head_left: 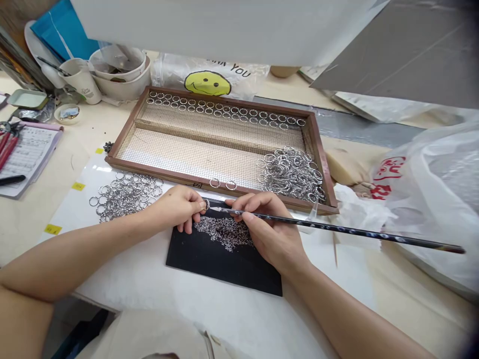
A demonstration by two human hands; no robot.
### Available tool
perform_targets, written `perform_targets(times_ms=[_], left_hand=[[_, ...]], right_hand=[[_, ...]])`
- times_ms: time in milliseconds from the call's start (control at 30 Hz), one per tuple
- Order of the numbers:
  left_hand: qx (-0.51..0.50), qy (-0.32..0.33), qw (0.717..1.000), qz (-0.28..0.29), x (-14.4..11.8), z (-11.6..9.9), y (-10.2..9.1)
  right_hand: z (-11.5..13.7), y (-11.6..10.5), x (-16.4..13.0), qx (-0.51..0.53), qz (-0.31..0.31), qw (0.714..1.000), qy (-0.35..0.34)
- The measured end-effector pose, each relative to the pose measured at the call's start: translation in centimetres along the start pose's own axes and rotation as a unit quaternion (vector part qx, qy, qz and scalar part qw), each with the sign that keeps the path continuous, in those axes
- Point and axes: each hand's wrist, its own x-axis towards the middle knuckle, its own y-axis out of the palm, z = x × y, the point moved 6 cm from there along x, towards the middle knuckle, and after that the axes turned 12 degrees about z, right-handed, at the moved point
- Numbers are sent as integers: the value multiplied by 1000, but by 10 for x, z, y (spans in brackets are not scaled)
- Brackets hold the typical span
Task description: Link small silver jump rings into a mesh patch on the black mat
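My left hand (181,207) pinches a small silver ring (207,204) between thumb and forefinger, mostly covered by the fingertips. My right hand (271,227) is closed around a long, thin, dark-handled stick tool (355,230), like a fine brush; its pale pointed tip meets or nearly meets the ring. Below both hands lies a black board (220,271) with a scatter of tiny shiny stones or beads (226,233). Left of it, a loose heap of silver rings (129,194) rests on the white sheet, partly behind my left forearm.
Behind the board stands a wooden-framed mesh tray (220,182) with rings in rows and a ring pile (290,172) at its right. Plastic bags (430,184) crowd the right side. Cups (80,80), red-handled pliers (9,144) and a notepad (32,154) sit at left.
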Motion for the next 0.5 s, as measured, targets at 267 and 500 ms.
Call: perform_targets(times_ms=[267,500], left_hand=[[-1,-10,1000,-5,-1,-1,0],[-2,1,1000,-1,-1,-2,1]], right_hand=[[1,1,1,-5,-3,1000,-4],[1,1,1,-10,-3,1000,-8]])
